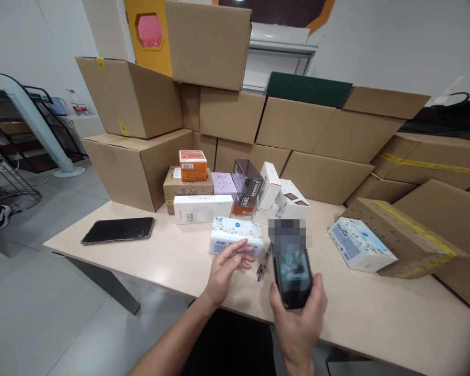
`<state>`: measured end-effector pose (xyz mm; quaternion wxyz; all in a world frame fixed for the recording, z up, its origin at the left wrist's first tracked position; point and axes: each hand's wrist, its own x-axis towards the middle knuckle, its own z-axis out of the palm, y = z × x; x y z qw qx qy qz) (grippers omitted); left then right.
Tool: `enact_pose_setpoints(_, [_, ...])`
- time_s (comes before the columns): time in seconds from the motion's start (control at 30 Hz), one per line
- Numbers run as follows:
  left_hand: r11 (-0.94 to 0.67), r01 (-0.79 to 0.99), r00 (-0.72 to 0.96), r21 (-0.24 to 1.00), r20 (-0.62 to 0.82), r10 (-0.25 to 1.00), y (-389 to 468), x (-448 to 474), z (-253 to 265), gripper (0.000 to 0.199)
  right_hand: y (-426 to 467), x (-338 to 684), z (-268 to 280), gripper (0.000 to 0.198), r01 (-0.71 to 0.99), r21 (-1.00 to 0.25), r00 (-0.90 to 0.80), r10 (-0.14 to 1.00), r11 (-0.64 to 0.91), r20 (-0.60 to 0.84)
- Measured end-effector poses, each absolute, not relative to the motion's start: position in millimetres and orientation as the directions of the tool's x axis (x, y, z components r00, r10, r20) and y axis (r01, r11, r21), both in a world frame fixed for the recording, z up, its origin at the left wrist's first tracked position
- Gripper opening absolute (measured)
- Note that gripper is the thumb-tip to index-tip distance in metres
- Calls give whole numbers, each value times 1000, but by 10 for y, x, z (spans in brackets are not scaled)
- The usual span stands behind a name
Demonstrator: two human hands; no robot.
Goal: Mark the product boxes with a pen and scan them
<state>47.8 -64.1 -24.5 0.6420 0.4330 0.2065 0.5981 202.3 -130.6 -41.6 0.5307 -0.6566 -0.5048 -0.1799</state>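
My right hand (pixel 300 321) grips a black handheld device with a lit screen (pixel 293 274), thumb and fingers on either side of its lower end. The device's upper end is blurred out. My left hand (pixel 227 269) holds nothing; its fingers are loosely bent and apart. They overlap the front of a floral tissue pack (pixel 235 230) lying on the table, and I cannot tell whether they touch it. Between my hands lies a dark pen (pixel 262 265).
Behind the tissue pack stand a white power bank box (pixel 202 210), an orange box (pixel 193 166), a dark box (pixel 246 183) and white boxes (pixel 269 183). A phone (pixel 118 230) lies left, another tissue pack (pixel 360 245) right. Cardboard boxes (pixel 231 116) wall the table's back.
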Motion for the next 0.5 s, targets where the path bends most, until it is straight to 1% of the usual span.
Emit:
enact_pose_setpoints(0.03, [-219,-517,114,828,320,940,-645,475,-276,34,-1319,2130,-406,94,858,-514,449,473,9,758])
enact_pose_setpoints(0.1, [-440,-347,-18,828,463,886,-661,469,-313,28,-1337,2349,-409,93,863,-496,476,483,-95,735])
enact_pose_setpoints(0.13, [-521,-267,-59,811,526,848,-672,464,-315,27,-1343,2454,-421,92,866,-481,480,490,-135,728])
enact_pose_setpoints(0.2, [-619,-116,-90,777,612,786,-695,445,-281,25,-1351,2639,-452,90,872,-443,481,526,-207,701])
enact_pose_setpoints(0.33, [-717,169,-126,676,736,665,-705,325,-95,28,-1356,2861,-475,92,870,-370,490,640,-325,592])
enact_pose_setpoints(0.4, [-735,297,-144,609,790,596,-655,226,4,31,-1347,2903,-460,94,862,-356,506,665,-361,550])
enact_pose_setpoints(0.47, [-689,402,-139,604,783,606,-561,120,66,33,-1329,2917,-444,97,849,-358,526,681,-388,509])
enact_pose_setpoints(0.5, [-646,435,-131,628,754,644,-503,72,78,33,-1320,2918,-439,98,841,-363,538,689,-401,486])
